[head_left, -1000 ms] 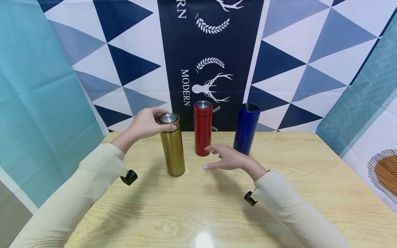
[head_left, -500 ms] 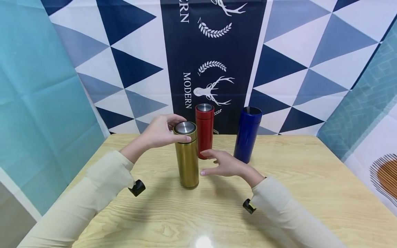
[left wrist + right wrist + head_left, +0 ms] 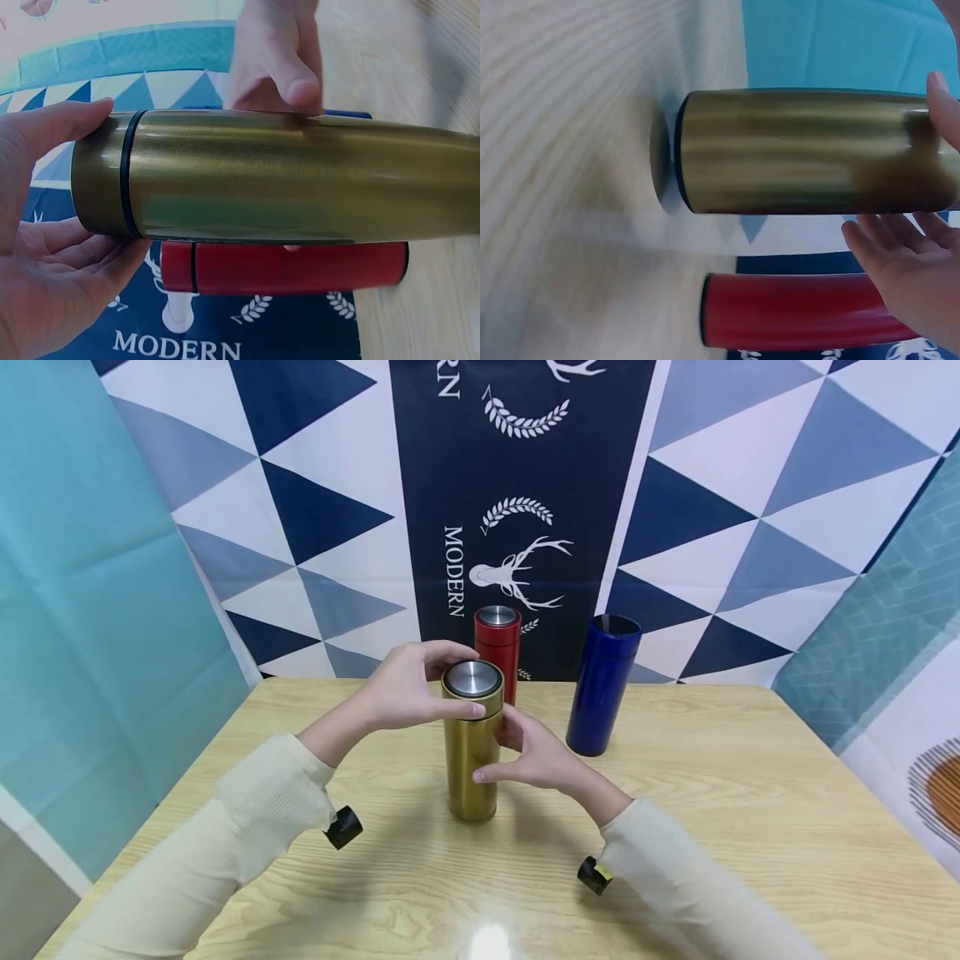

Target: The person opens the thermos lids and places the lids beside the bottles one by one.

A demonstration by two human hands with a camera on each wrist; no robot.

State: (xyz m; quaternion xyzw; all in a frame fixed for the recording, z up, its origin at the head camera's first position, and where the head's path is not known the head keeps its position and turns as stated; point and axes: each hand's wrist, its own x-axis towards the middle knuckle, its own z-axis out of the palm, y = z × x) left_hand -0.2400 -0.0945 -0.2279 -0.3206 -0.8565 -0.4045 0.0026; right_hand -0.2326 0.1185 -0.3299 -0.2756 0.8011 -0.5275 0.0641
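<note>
A gold thermos (image 3: 471,768) with a steel-topped lid (image 3: 472,679) stands upright in the middle, held between both hands. My left hand (image 3: 408,687) grips its lid end from the left, thumb in front and fingers behind. From the right, my right hand (image 3: 542,756) curves round the body lower down, its thumb on the near side. In the right wrist view a narrow gap shows between the base of the gold thermos (image 3: 802,154) and its dark shadow on the table. Just behind stands a red thermos (image 3: 498,647), partly hidden.
A blue thermos (image 3: 603,689) with a dark top stands at the back right of the wooden table (image 3: 720,793). A patterned cloth (image 3: 337,510) hangs behind the table's far edge, and a teal cloth (image 3: 97,593) is on the left.
My left hand has moved the gold thermos right and nearer, in front of the red one. My right hand, apart from it before, now has thumb and fingers round its body.
</note>
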